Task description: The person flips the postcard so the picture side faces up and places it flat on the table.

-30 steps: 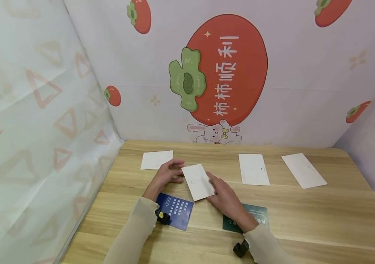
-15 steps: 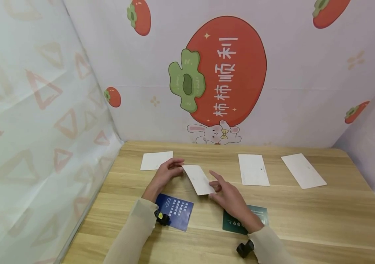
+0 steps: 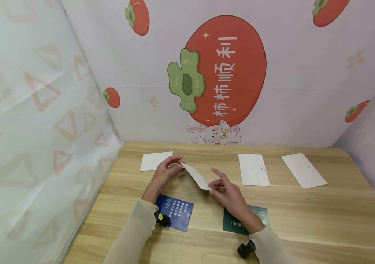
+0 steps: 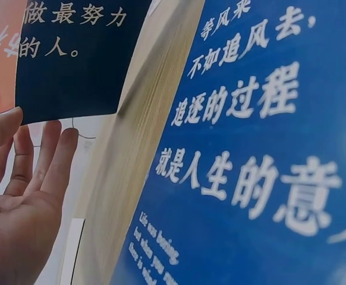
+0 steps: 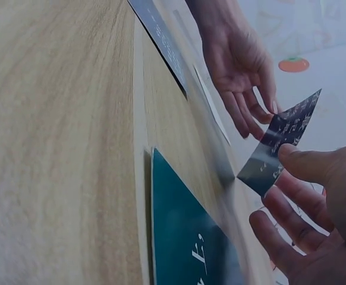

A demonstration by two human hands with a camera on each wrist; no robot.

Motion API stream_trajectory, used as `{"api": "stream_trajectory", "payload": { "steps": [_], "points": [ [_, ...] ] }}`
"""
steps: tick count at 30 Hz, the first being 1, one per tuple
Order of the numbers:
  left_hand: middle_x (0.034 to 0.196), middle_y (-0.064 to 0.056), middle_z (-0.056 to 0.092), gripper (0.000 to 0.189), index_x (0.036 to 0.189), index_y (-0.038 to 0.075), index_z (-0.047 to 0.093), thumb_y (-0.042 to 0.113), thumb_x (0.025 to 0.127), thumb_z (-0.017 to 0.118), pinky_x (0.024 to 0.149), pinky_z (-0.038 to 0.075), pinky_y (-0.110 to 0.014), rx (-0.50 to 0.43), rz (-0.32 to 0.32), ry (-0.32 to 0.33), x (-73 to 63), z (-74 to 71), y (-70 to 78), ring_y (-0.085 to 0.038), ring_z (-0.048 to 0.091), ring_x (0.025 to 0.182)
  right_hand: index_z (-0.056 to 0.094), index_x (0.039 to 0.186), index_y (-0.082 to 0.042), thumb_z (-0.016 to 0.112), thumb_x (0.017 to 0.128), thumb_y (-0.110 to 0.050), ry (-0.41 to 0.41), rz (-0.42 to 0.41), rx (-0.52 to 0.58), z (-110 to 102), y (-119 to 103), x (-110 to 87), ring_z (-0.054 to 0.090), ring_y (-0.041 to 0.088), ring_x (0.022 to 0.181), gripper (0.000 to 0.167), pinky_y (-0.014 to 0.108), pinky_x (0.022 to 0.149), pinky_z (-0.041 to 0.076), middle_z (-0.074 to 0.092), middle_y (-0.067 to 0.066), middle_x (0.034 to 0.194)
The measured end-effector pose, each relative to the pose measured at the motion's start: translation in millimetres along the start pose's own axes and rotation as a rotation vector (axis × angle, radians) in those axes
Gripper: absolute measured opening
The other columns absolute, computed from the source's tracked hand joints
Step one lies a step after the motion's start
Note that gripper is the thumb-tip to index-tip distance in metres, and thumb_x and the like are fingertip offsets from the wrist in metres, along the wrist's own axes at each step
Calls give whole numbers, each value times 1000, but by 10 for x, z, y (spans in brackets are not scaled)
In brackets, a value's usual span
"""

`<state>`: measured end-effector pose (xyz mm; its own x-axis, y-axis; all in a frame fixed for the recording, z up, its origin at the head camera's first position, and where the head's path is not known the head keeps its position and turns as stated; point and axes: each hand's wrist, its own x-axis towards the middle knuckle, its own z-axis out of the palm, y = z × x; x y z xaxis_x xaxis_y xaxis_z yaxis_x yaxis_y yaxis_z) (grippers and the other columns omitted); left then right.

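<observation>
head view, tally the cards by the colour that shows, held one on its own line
White rectangular cards on the light wooden table: 3
White-faced held card, between left hand and right hand: 1
Blue rectangular card with white lettering: 1
Green rectangular card with white lettering: 1
Total: 6

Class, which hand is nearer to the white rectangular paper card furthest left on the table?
Left: the left hand is by the near right corner of that white card; the right hand is farther right.
</observation>
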<state>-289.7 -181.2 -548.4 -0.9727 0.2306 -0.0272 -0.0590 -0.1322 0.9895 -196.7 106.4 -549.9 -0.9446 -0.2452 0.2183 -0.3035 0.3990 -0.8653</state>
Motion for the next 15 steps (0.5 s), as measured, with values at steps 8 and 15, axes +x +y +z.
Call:
{"api": "stream_trajectory", "payload": {
  "steps": [8, 15],
  "points": [
    [143, -25, 64, 45, 150, -6, 56, -4, 106, 65, 111, 61, -44, -12, 27, -18, -14, -3, -1, -16, 74, 119, 34, 170, -13, 80, 97, 1, 88, -34, 13, -21, 9, 14, 77, 20, 99, 88, 34, 89, 69, 80, 5, 106],
    [152, -30, 59, 46, 151, -4, 55, -3, 106, 65, 112, 60, -45, -8, 43, -27, -19, -20, -12, -30, 70, 133, 30, 172, -20, 78, 100, -2, 107, 27, 68, -38, 27, 18, 76, 18, 99, 88, 25, 86, 67, 78, 6, 108]
  ]
}}
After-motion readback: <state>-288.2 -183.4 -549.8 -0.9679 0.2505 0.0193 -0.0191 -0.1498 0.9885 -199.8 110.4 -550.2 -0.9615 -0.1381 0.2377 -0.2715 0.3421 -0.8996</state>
